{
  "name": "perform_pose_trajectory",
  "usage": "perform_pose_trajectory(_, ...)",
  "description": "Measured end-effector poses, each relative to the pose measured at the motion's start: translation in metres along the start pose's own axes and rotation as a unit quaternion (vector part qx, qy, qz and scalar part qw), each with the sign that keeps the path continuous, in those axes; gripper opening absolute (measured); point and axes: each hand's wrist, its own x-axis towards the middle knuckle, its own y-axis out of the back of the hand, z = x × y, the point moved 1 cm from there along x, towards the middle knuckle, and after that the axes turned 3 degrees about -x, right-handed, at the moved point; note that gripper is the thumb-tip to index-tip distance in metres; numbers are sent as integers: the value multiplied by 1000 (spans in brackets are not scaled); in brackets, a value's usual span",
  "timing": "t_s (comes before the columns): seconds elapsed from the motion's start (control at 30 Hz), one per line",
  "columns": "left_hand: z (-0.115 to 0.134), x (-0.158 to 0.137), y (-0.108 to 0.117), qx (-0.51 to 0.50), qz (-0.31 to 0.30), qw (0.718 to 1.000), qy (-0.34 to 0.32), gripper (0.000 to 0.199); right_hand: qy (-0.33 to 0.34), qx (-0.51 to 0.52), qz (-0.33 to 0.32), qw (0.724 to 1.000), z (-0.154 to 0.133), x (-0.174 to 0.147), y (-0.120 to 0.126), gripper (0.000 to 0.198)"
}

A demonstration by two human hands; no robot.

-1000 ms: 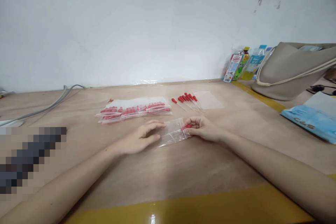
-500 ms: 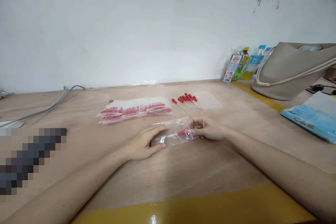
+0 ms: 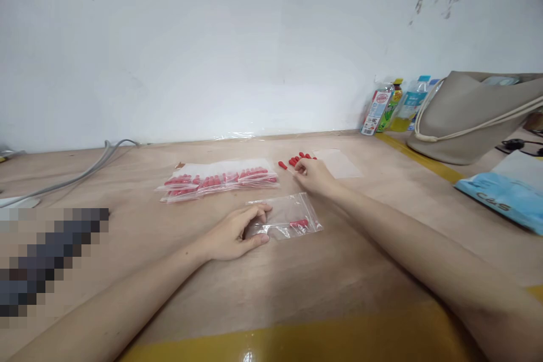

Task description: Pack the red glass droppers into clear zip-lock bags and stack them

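A clear zip bag [image 3: 283, 212] lies flat on the table with a red-bulbed dropper [image 3: 299, 223] inside. My left hand [image 3: 241, 229] keeps hold of the bag's left end, thumb at the near edge and curled fingers at the far edge. Farther back, my right hand [image 3: 313, 175] is at a small group of loose droppers [image 3: 302, 156], fingers bent together at the thin stem of the leftmost dropper [image 3: 283, 165]. The hand hides most of the other stems. Filled zip bags [image 3: 216, 181] with red-bulbed droppers lie in an overlapping row behind my left hand.
A flat translucent white sheet or bag [image 3: 341, 164] lies beyond my right hand. At the right are drink bottles [image 3: 409, 103], a grey-beige bag [image 3: 475, 116] and a blue packet [image 3: 500, 198]. A grey cable [image 3: 80, 172] runs along the left. Yellow tape [image 3: 271, 342] marks the front edge.
My right hand has let go of the zip bag's right end and moved back to the loose droppers. The bag, with the dropper inside, now lies flatter; my left hand has stayed on it.
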Motion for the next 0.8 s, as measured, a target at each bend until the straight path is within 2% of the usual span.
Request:
perform_pose_trajectory(0.13, 0, -1, 1, -13, -7, 1000, -2, 18, -102, -108, -59, 987, -19, 28, -21, 17)
perform_pose_trajectory(0.27, -1, -1, 2, -17, -17, 1000, 5, 16, -113, -115, -80, 984, -28, 32, -22, 26)
perform_pose_trajectory(0.33, -1, -1, 2, -14, -17, 1000, 11, 15, -91, -75, -51, 992, -24, 26, -12, 40)
perform_pose_trajectory(0.4, -1, 0, 2, -11, -14, 1000, 12, 14, -59, 17, 3, 998, -14, 14, 3, 54)
perform_pose_trajectory(0.47, 0, 1, 1, -7, -11, 1000, 10, 14, -49, 114, 56, 991, 0, -3, 19, 62)
perform_pose_trajectory(0.53, 0, 1, 1, -4, -9, 1000, 9, 14, -78, 195, 85, 974, 14, -23, 29, 67)
perform_pose_trajectory(0.6, 0, 1, 0, -1, -6, 1000, 9, 14, -118, 292, 103, 944, 22, -44, 31, 67)
perform_pose_trajectory(0.7, -1, 0, 0, 6, -5, 1000, 6, 14, -173, 408, 115, 889, 20, -66, 24, 55)
perform_pose_trajectory(0.8, -1, -1, 0, 11, -3, 1000, -4, 19, -211, 461, 103, 856, 12, -74, 14, 45)
